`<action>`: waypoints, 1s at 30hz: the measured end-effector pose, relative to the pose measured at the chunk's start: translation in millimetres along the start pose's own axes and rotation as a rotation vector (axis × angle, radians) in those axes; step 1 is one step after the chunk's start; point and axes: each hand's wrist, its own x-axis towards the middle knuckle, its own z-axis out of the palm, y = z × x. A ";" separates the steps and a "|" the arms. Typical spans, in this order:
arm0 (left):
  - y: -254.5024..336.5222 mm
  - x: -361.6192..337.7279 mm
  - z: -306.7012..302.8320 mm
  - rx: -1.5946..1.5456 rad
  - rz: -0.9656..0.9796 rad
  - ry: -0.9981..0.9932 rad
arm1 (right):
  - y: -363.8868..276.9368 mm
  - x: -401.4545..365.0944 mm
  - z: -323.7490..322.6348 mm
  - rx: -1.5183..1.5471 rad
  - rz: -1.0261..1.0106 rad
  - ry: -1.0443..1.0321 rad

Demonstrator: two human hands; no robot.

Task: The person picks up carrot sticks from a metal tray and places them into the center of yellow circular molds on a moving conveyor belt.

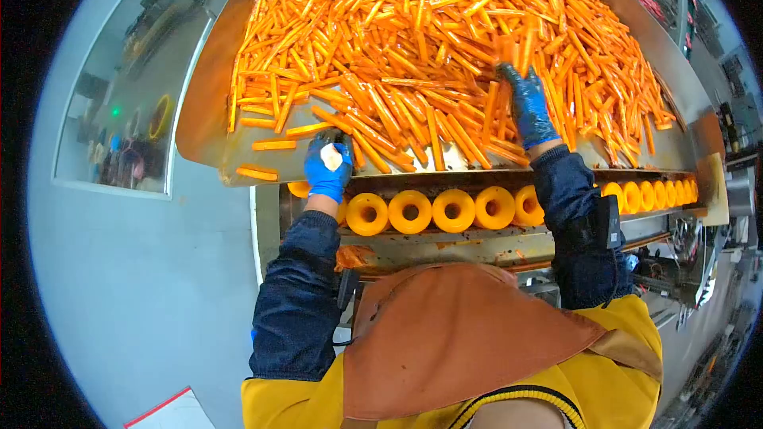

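Note:
A metal tray [203,123] carries a big heap of glossy orange sticks [397,24]. My left hand [328,165], in a blue glove with a pale patch on its back, rests at the tray's near edge beside some sticks; its fingertips are dark and partly hidden, so its grip cannot be made out. My right hand [528,107], in a blue glove with dark wet stains, is closed around a few orange sticks that point away from me above the heap. A few loose sticks [273,145] lie apart at the tray's left.
Below the tray's near edge runs a row of yellow-orange rings [410,212] with dark holes. A scrap of orange material [354,257] lies under them on the left. A wall with a window [119,95] stands at left, and machinery [683,246] at right.

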 end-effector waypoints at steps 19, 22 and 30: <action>-2.6 -1.3 -0.1 0.019 0.005 -0.014 | 28.1 -154.5 -62.4 0.438 0.130 0.167; -3.4 -0.4 0.2 -0.026 0.040 0.021 | 27.4 -164.5 -63.1 0.449 0.166 0.104; -16.0 -1.4 12.8 -0.060 0.002 -0.015 | 58.1 -205.5 -61.8 0.174 0.254 -0.029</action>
